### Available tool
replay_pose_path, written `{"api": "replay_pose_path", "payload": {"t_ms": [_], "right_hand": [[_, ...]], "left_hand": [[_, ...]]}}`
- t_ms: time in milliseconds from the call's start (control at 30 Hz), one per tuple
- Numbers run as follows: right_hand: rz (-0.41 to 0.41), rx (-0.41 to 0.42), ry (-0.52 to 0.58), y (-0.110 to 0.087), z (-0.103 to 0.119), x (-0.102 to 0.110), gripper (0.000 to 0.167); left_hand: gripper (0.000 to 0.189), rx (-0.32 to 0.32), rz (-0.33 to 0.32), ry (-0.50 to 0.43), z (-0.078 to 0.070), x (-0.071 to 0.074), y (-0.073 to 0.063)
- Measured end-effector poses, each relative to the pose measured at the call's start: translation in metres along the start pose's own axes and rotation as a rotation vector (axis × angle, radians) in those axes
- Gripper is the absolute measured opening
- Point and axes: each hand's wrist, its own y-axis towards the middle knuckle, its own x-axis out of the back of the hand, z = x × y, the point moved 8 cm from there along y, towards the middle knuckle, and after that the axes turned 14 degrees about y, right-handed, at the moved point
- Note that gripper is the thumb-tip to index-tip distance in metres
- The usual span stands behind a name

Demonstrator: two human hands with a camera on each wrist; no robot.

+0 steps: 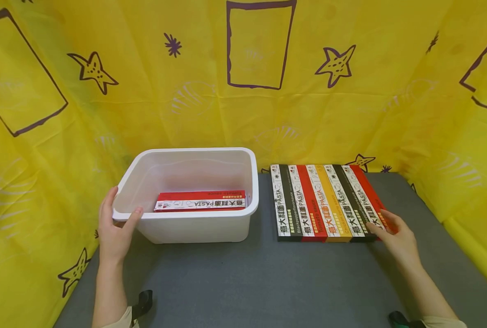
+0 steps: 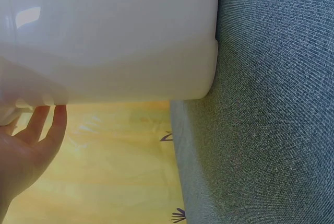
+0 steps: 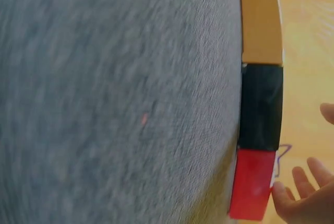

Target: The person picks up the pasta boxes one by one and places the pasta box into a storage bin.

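Observation:
My left hand [image 1: 114,228] grips the left end of a white plastic tub [image 1: 198,228], its thumb over the front rim. In the left wrist view, fingertips touch the tub's outer wall [image 2: 115,36]. Inside the tub lies a red and white pasta box [image 1: 200,203]; whether others lie under it is hidden. My right hand [image 1: 401,239] is at the near right end of a row of pasta boxes, beside the red tomato sauce box [image 1: 366,191]. Its thumb and fingers are spread, with a fingertip at that box's edge in the right wrist view [image 3: 308,198].
Several boxes lie flat side by side right of the tub, including a black one [image 1: 290,196] and a yellow one [image 1: 329,193]. The grey cloth-covered table [image 1: 243,282] stretches in front. A yellow patterned curtain [image 1: 198,118] surrounds the back and sides.

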Motion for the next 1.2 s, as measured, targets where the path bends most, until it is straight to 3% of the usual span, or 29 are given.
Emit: {"api": "replay_pose_path", "payload": {"t_ms": [333,767,1200], "right_hand": [[-0.030,0.048,-0.105,0.003,-0.005,0.015,0.079],[0.052,0.011,-0.147,0.009,-0.021,0.021,0.085],[0.110,-0.003,-0.175,0.013,-0.031,0.021,0.087]], "left_hand": [[0.070,0.013,0.007,0.000,0.002,0.000,0.000],[0.072,0.042,0.025,-0.003,0.003,-0.002,-0.002],[0.072,0.018,-0.001,-0.016,0.003,-0.001,-0.001]]}}
